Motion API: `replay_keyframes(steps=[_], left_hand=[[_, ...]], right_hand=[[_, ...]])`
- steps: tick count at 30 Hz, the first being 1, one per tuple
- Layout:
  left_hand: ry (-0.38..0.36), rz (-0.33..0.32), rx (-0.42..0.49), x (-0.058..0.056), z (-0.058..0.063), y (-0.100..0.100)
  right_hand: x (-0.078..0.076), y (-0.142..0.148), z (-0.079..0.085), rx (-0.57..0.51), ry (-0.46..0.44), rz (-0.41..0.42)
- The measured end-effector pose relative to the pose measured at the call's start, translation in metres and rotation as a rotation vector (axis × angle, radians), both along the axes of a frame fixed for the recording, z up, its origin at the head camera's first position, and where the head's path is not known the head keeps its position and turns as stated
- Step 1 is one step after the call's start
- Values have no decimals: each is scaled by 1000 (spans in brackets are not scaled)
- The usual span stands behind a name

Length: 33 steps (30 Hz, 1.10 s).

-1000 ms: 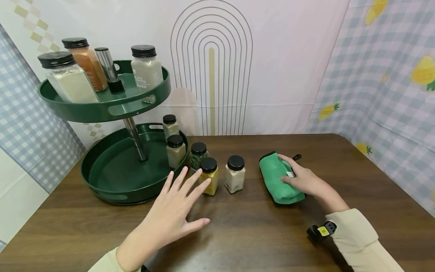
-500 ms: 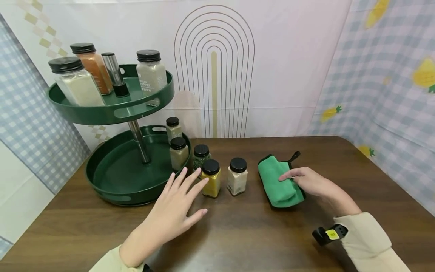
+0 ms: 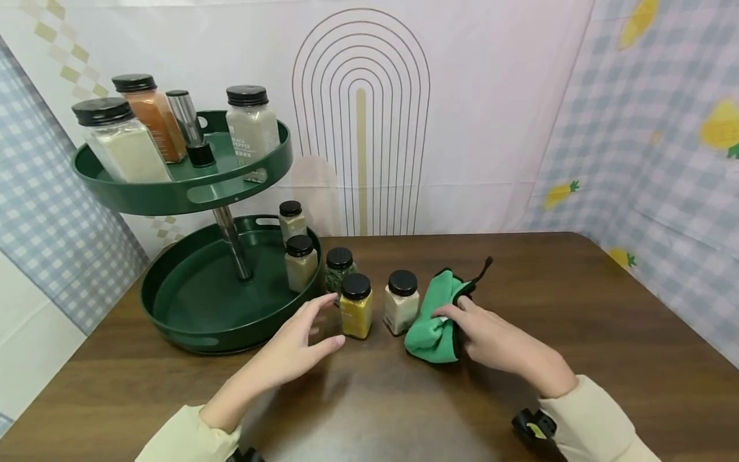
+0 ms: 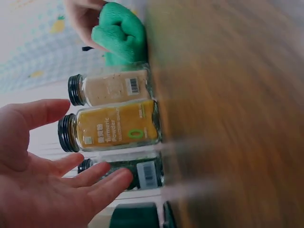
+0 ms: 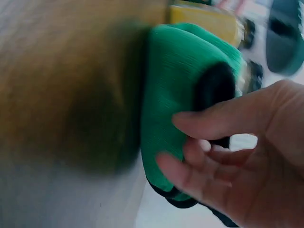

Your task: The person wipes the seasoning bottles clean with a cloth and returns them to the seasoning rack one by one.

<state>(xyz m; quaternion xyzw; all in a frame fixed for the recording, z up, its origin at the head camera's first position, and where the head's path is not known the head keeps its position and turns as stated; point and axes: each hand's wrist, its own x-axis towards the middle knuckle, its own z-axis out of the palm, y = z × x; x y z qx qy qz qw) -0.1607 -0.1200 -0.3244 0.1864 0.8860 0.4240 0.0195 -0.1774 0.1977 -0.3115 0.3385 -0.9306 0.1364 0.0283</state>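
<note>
My right hand [image 3: 502,337] grips a folded green cloth [image 3: 434,324] with black edging and a hanging loop, low over the table. In the right wrist view, the thumb and fingers [image 5: 190,124] pinch the cloth's edge. My left hand [image 3: 291,350] is just left of a jar of yellow turmeric powder [image 3: 356,316], thumb and fingers apart with nothing between them. In the left wrist view, the turmeric label faces the palm. A jar of pale powder [image 3: 399,313] stands between turmeric and cloth. Behind the turmeric, a jar of dark green herbs [image 3: 336,277] is partly hidden.
At left stands a green two-tier rack, its lower tray [image 3: 190,308] bearing two small jars [image 3: 301,266] at the right rim. Its upper tray [image 3: 138,204] holds larger spice jars [image 3: 253,131] around a metal post. A patterned cloth backdrop [image 3: 473,115] rises behind the brown table [image 3: 548,276].
My right hand has brought the green cloth leftward, close to the pale jar, and its folds have turned. My left hand's spread fingers have drawn together beside the turmeric jar.
</note>
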Motion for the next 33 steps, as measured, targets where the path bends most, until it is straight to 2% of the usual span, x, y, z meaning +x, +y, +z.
replay_keyframes(steps=[5,11,16,19,21,25,28,30,33], left_hand=[[-147,9,153,-13,-3,7],[-221,73,195,-27,-11,13],[-280,106,206,-37,-15,20],[-325,111,242,-44,-17,24],[-359,102,281,-48,-19,27],[-401,58,308,-53,-24,31],[-406,38,289,-52,-28,31],[-410,22,283,-51,-30,30],[-424,-21,297,-46,-34,26]], right_hand=[[3,-4,-9,93,185,-70],[0,-2,-4,106,289,-80],[3,0,6,71,327,-103],[5,2,14,32,296,-116],[7,3,19,-14,237,-109],[8,6,28,-184,23,-108],[9,5,32,-320,-89,-133],[10,2,34,-383,-113,-161],[11,-2,37,-443,-96,-199]])
